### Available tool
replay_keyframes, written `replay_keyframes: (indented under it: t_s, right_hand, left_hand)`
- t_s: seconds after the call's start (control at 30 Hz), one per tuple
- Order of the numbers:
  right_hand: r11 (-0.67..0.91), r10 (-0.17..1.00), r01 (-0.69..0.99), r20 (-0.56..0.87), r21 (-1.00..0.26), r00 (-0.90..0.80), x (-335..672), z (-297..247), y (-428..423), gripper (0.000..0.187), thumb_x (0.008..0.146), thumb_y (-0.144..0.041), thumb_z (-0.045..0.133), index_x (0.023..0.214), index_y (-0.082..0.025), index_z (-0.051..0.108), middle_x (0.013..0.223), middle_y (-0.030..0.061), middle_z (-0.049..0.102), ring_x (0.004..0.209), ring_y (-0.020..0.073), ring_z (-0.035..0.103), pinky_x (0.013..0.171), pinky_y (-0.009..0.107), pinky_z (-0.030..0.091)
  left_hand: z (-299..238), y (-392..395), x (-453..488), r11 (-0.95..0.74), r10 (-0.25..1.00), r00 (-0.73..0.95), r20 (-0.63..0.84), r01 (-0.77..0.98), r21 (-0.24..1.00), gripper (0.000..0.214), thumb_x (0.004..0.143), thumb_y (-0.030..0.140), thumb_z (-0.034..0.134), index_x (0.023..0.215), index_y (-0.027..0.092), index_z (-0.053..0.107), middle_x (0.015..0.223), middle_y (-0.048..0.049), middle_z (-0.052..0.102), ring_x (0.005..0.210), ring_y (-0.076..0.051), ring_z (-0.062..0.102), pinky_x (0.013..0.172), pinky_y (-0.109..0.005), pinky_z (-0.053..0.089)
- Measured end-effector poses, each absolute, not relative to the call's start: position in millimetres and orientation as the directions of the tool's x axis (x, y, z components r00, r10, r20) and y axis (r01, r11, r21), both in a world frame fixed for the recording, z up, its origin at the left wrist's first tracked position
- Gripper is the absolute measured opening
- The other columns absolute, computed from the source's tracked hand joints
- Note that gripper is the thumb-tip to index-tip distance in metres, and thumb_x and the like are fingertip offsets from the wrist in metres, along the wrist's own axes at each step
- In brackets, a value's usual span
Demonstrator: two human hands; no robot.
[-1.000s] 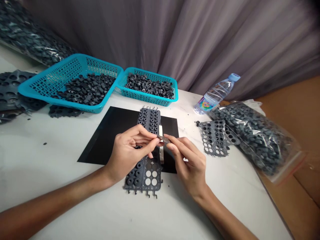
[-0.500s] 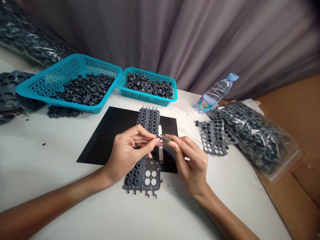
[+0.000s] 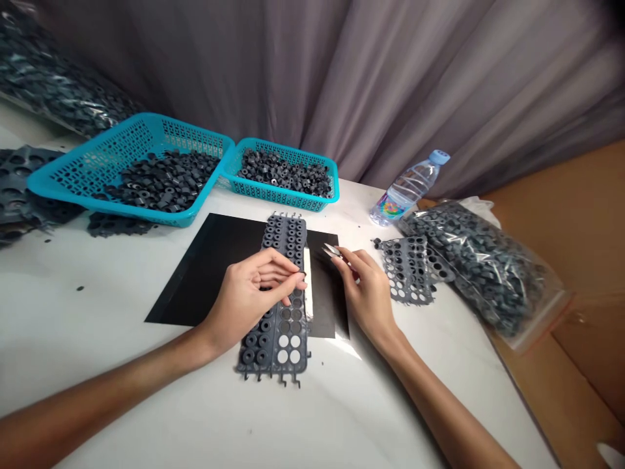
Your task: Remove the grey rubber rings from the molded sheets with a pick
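My left hand (image 3: 261, 283) is closed in a pinch over the middle of a dark grey moulded rubber sheet (image 3: 247, 368). Only a sliver of dark material shows between its thumb and forefinger, too small to name. To the right, my right hand (image 3: 366, 286) grips a pair of silvery tweezers (image 3: 333, 250), their pointed tips parted and pointing up and left. Rows of ring-shaped rubber pieces fill much of the sheet, while several round holes show at its lower right. A white strip (image 3: 308, 286) lies along the sheet's right edge.
Beneath the sheet is a black mat (image 3: 190, 280) on the white table. Two blue baskets (image 3: 188, 218) (image 3: 293, 200) of small dark pieces stand behind. At right are a water bottle (image 3: 407, 189), a punched sheet (image 3: 407, 273) and a filled plastic bag (image 3: 488, 273).
My right hand has drawn the tweezers away from my left fingertips, to the right and up, and their tips have parted. My left hand keeps its pinch. The view has shifted slightly.
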State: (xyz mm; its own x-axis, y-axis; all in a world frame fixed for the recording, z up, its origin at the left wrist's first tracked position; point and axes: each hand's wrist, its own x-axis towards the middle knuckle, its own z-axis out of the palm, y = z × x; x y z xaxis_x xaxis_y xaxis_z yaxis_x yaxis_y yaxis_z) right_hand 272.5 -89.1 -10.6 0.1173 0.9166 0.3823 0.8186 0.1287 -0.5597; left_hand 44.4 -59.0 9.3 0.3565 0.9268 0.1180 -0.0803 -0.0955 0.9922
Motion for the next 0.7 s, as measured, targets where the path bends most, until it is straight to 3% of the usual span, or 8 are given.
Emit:
replay_keyframes:
  t_s: [0.2,0.4,0.5,0.6,0.7]
  right_hand:
    - [0.100,0.938,0.844,0.332,-0.527,0.096,278.7,-21.8,-82.8,0.038,0.109,-0.038,0.047,0.129,-0.017,0.071,0.105,0.0116,0.064,0.092,0.0250,0.064,0.084,0.038,0.051]
    - [0.086,0.914,0.940,0.401,-0.329,0.056,277.0,-22.6,-85.5,0.036,0.107,-0.039,0.052,0.128,-0.019,0.073,0.106,0.0124,0.064,0.094,0.0268,0.061,0.076,0.039,0.052]
    - [0.110,0.891,0.952,0.452,-0.286,0.033,276.1,-20.0,-86.3,0.035,0.104,-0.040,0.058,0.126,-0.019,0.074,0.108,0.0137,0.065,0.102,0.0303,0.058,0.086,0.045,0.052]
    - [0.224,0.877,0.870,0.480,-0.440,0.016,267.0,-10.8,-90.9,0.032,0.105,-0.036,0.058,0.128,-0.020,0.073,0.112,0.0129,0.066,0.108,0.0291,0.058,0.097,0.048,0.050]
    - [0.327,0.914,0.638,0.404,-0.697,-0.027,250.7,2.1,-98.7,0.025,0.107,-0.034,0.057,0.121,-0.022,0.074,0.107,0.0086,0.070,0.101,0.0226,0.064,0.092,0.039,0.052]
  left_hand:
    - [9.8,-59.0,45.2,-0.074,0.918,0.382,0.101,-0.084,0.994,0.015,0.090,0.025,0.079,0.097,0.016,0.069,0.086,-0.0053,0.079,0.082,-0.020,0.079,0.063,-0.023,0.064]
    - [12.5,-60.6,45.7,-0.064,0.920,0.381,0.090,-0.081,0.995,0.015,0.090,0.025,0.079,0.098,0.017,0.070,0.087,-0.0057,0.079,0.079,-0.019,0.079,0.063,-0.025,0.066]
    - [11.7,-60.4,45.5,-0.061,0.917,0.389,0.085,-0.074,0.995,0.014,0.090,0.025,0.078,0.099,0.017,0.070,0.087,-0.0062,0.079,0.082,-0.021,0.079,0.064,-0.026,0.066]
    - [9.8,-59.3,44.8,-0.070,0.909,0.408,0.083,-0.047,0.996,0.016,0.090,0.029,0.078,0.099,0.018,0.071,0.088,-0.0058,0.079,0.084,-0.021,0.079,0.067,-0.026,0.067]
    - [7.1,-58.8,43.8,-0.080,0.897,0.434,0.078,-0.014,0.997,0.017,0.090,0.031,0.078,0.100,0.018,0.072,0.088,-0.0045,0.079,0.083,-0.020,0.079,0.073,-0.026,0.067]
